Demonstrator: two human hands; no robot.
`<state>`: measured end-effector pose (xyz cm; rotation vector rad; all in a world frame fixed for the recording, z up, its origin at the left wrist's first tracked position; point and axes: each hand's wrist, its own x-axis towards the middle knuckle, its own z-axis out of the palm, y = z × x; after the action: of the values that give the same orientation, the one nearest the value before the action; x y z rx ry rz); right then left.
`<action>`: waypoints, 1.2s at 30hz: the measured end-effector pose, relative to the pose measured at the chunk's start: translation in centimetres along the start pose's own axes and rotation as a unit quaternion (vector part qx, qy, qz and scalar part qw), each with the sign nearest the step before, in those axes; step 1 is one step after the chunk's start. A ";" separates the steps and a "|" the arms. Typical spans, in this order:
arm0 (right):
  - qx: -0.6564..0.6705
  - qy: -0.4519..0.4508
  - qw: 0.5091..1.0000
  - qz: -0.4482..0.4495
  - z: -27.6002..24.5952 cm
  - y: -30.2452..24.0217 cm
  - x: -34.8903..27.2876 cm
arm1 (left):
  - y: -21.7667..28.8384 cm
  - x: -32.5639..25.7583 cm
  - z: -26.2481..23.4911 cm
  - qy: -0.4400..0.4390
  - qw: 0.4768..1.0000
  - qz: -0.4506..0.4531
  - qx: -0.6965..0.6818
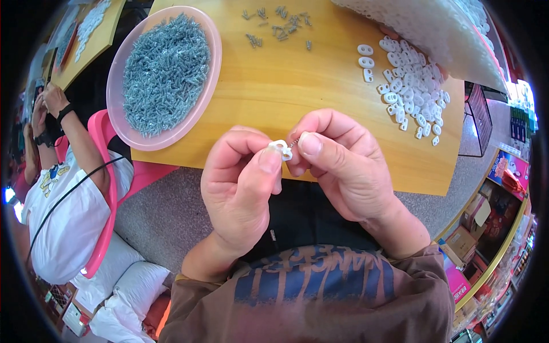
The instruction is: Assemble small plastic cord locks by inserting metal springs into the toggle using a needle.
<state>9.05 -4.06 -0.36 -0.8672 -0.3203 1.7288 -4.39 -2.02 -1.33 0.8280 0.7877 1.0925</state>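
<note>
Fingers of the left hand [240,183] pinch a small white plastic clip [281,148] just above the tabletop [274,86] edge. Right hand [343,166] fingers clamp a small screw [294,142] touching the clip. Pink dish [123,128] of screws sits left.

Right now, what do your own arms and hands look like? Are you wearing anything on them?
Both hands are bare: the left hand and right hand wear no gloves, rings or watch. The nails are short. The forearms are bare too. Brown short sleeves start near the elbows, part of a brown shirt with a blue print on the front.
</note>
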 end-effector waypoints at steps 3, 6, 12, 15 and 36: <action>0.014 -0.011 1.000 0.014 0.3 -0.2 0.0 | 0.1 0.0 0.1 0.000 1.000 0.000 0.007; 0.011 -0.007 1.000 0.009 0.2 0.0 0.0 | 0.0 0.0 0.0 -0.001 1.000 -0.003 0.013; 0.003 -0.009 1.000 -0.003 0.6 -0.3 -0.1 | 0.0 0.0 0.0 0.005 1.000 -0.001 0.011; -0.001 -0.022 0.999 -0.045 0.9 -0.1 -0.2 | 0.1 0.0 0.0 0.003 1.000 0.004 0.017; -0.181 0.001 0.975 -0.130 0.1 0.9 -0.5 | -0.4 -0.1 -0.2 0.013 0.999 0.028 0.042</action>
<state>8.38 -4.83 -0.65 -1.0367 -0.7330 1.4474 -4.41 -2.19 -1.69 0.9127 0.8407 1.1275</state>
